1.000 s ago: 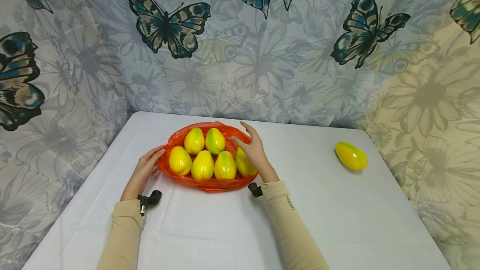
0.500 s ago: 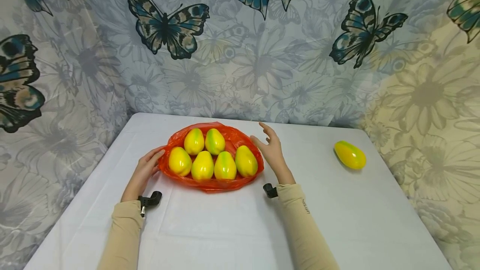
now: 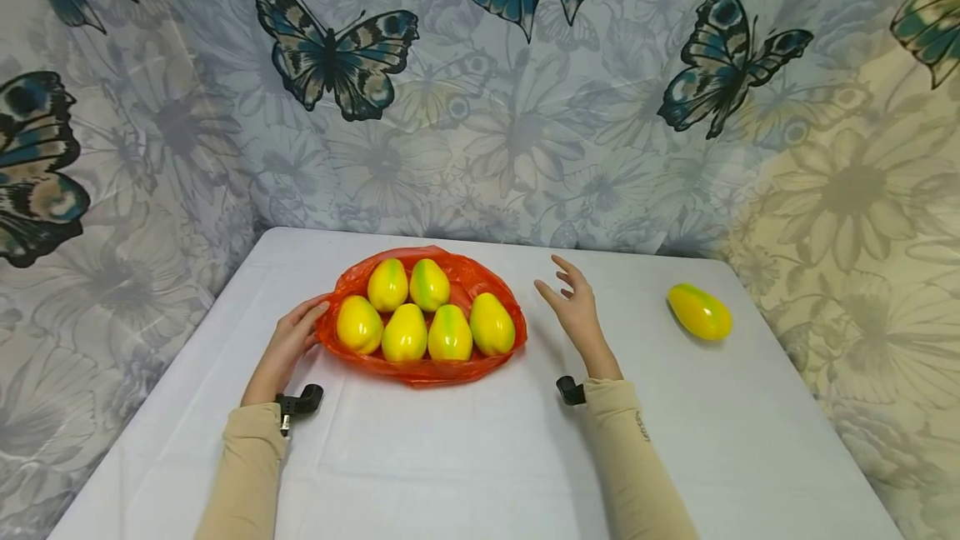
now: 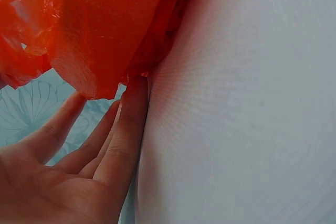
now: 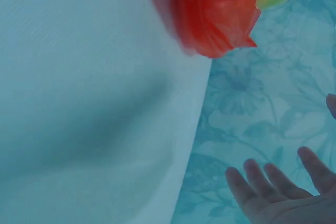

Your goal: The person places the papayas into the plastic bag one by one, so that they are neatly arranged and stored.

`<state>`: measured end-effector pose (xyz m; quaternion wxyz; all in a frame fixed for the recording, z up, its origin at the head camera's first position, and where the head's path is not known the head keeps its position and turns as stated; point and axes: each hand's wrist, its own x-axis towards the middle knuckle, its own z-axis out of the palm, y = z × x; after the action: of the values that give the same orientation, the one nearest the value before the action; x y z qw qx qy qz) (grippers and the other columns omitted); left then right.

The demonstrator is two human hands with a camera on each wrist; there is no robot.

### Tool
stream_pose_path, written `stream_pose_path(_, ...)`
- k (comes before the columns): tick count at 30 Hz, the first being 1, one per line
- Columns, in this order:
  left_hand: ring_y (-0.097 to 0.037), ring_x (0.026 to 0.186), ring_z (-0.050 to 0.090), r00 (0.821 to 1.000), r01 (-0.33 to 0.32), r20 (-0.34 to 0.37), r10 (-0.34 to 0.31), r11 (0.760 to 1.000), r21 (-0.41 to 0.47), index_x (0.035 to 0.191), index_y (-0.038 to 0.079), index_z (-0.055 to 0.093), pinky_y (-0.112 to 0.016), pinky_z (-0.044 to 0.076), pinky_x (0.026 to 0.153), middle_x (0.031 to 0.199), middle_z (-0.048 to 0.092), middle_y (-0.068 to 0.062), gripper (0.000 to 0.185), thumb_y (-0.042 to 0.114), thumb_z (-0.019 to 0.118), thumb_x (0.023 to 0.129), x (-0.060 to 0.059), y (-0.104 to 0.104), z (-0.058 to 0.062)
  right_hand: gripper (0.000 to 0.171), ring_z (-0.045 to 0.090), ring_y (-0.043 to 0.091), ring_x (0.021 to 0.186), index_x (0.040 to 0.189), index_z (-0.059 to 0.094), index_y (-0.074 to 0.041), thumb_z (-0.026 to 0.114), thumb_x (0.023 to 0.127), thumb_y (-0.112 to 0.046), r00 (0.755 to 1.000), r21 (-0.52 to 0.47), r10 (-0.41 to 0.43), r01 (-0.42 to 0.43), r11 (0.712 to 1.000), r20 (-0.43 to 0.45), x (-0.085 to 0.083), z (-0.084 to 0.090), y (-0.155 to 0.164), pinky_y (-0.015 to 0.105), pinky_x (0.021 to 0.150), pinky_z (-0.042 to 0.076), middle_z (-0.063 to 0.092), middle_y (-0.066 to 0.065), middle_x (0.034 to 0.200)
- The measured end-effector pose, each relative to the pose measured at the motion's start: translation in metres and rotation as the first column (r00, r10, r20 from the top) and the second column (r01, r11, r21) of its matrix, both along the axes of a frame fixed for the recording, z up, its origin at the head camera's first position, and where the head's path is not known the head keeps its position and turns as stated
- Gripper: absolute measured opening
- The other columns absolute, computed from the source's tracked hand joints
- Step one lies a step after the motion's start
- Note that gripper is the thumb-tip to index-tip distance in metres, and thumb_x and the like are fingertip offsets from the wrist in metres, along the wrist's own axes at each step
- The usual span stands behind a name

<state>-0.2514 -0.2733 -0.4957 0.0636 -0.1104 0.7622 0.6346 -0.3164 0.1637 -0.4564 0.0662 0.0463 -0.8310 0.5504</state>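
Several glossy yellow fruits with green streaks, mango-like in shape, sit in an opened red plastic bag (image 3: pixel 480 367) on the table. At the bag's left rim is my left hand (image 3: pixel 288 340); in the left wrist view its fingers (image 4: pixel 131 124) are extended and their tips touch the red plastic. Right of the bag, my right hand (image 3: pixel 579 315) hovers with spread, loosely bent fingers and nothing in them. A single fruit (image 3: pixel 700 312) of the same kind lies farther right, apart from that hand. In the right wrist view the bag's edge (image 5: pixel 215 14) shows above the hand.
A white cloth covers the table (image 3: pixel 420 465). Behind it and to both sides hangs a fabric backdrop (image 3: pixel 525 148) with flowers and butterflies. Small black cameras (image 3: pixel 302 400) sit on the wrists, below beige sleeves (image 3: pixel 247 465).
My right hand has drawn away from the bag's right side and moved right, uncovering the rightmost fruit in the bag. My left hand stays at the left rim.
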Motion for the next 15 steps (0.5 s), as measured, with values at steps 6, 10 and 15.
stream_pose_path(6, -0.030, 0.140, 0.038, 1.000, 0.000, -0.005, 0.000, 1.000, 0.011, 0.154, 0.016, 0.031, -0.011, 0.044, 0.086, 0.160, 0.029, -0.010, 0.076, 0.062, 0.045, 0.095, 0.001, 0.001, 0.000, 0.063, 0.035, 0.033, 0.142, 0.149, 0.040, -0.014, 0.065, 0.094, -0.032, 1.000, 0.016, -0.009, 0.009, 1.000, 0.005, 0.002, -0.005, 0.018, 0.052, 0.116, 0.029, 0.033, 0.010, 0.158)
stream_pose_path(10, -0.029, 0.138, 0.039, 1.000, 0.003, -0.018, -0.002, 1.000, 0.027, 0.154, 0.015, 0.031, -0.008, 0.045, 0.084, 0.159, 0.029, -0.010, 0.072, 0.058, 0.045, 0.097, 0.001, 0.000, -0.001, 0.064, 0.033, 0.035, 0.143, 0.149, 0.038, -0.010, 0.064, 0.095, -0.030, 1.000, 0.040, -0.015, 0.016, 0.999, -0.008, 0.004, -0.005, 0.033, 0.054, 0.116, 0.027, 0.034, 0.012, 0.157)
stream_pose_path(15, -0.030, 0.140, 0.037, 1.000, 0.004, -0.020, -0.003, 0.999, 0.041, 0.154, 0.016, 0.030, -0.007, 0.044, 0.082, 0.160, 0.028, -0.010, 0.071, 0.056, 0.045, 0.098, -0.001, -0.002, -0.002, 0.063, 0.032, 0.037, 0.143, 0.150, 0.037, -0.008, 0.064, 0.095, -0.027, 0.998, 0.061, -0.057, 0.058, 0.996, -0.025, 0.005, -0.006, 0.055, 0.055, 0.116, 0.025, 0.035, 0.015, 0.156)
